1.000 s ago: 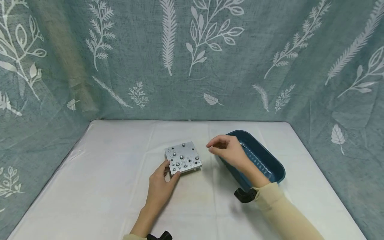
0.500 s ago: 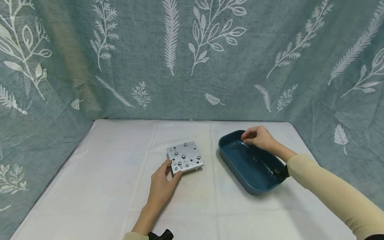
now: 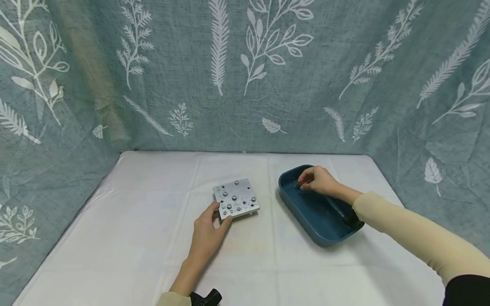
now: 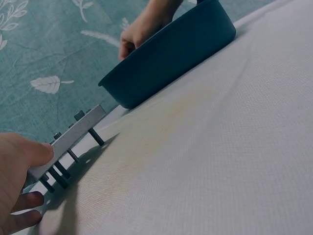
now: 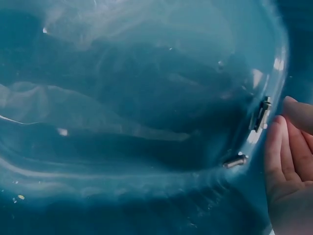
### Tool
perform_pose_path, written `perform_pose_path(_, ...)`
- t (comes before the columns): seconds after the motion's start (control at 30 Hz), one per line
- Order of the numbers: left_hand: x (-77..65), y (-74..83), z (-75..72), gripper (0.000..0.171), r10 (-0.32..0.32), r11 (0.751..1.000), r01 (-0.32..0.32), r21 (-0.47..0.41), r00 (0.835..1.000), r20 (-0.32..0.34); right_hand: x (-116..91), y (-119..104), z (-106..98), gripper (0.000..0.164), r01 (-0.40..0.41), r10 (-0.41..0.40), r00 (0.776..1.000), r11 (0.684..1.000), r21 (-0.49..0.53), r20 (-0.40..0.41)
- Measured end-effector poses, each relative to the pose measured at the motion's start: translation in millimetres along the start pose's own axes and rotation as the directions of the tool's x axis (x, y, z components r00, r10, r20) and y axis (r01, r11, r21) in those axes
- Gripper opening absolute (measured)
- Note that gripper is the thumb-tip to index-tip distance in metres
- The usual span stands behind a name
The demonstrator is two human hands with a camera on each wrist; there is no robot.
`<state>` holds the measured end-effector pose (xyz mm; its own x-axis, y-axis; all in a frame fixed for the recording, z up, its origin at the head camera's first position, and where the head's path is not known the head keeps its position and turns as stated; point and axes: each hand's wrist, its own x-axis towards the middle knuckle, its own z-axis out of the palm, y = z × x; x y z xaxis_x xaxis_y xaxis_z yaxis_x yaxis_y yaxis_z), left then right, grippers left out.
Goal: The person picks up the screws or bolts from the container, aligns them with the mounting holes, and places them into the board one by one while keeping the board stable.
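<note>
My left hand grips the near left corner of a square silver metal plate, thumb along its side. Several socket head screws stand in the plate, and in the left wrist view their shanks stick out below the tilted plate. My right hand reaches into the far left end of a dark blue tray. Its thumb and fingertips are close together right beside a small dark screw at the tray's inner edge. Another screw lies nearby on the tray floor.
A white cloth covers the table. Green leaf-patterned fabric hangs behind it and at both sides. The tray's raised wall stands to the right of the plate.
My right hand has gone from beside the plate into the tray, then left and down toward the screws at its far end. The left hand stays on the plate.
</note>
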<state>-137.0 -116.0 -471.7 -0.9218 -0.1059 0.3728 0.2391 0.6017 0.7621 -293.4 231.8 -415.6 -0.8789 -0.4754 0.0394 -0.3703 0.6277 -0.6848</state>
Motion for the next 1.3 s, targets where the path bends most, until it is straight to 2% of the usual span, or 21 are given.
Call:
perform_pose_path(0.33,0.0,-0.2,0.7,0.058,-0.003,1.000,0.003,-0.001,1.000,0.000,9,11,6,0.017,-0.012,0.009,0.999,0.998,0.054,0.047)
perform_pose_path(0.53,-0.6,1.1,0.7,0.056,-0.009,1.000,0.009,-0.005,1.000,-0.001,14,14,8,0.018,0.025,-0.035,0.994,0.995,0.095,0.105)
perform_pose_path(0.7,-0.2,1.8,0.5,0.055,0.006,1.000,-0.006,-0.005,1.000,-0.006,20,18,11,0.019,0.104,-0.106,0.987,0.994,0.028,0.118)
perform_pose_path(0.93,0.3,1.0,0.8,0.057,0.001,1.000,-0.001,-0.006,1.000,0.001,22,15,11,0.020,0.062,-0.057,0.990,0.997,-0.041,0.131)
perform_pose_path(1.1,1.2,-0.4,1.4,0.055,0.003,1.000,-0.003,-0.010,1.000,-0.006,23,12,11,0.020,0.121,-0.109,0.985,0.988,-0.091,0.133)
perform_pose_path(1.3,1.1,-0.8,1.9,0.054,0.000,1.000,0.000,-0.012,1.000,-0.008,23,10,8,0.017,0.116,-0.101,0.988,0.985,-0.130,0.118)
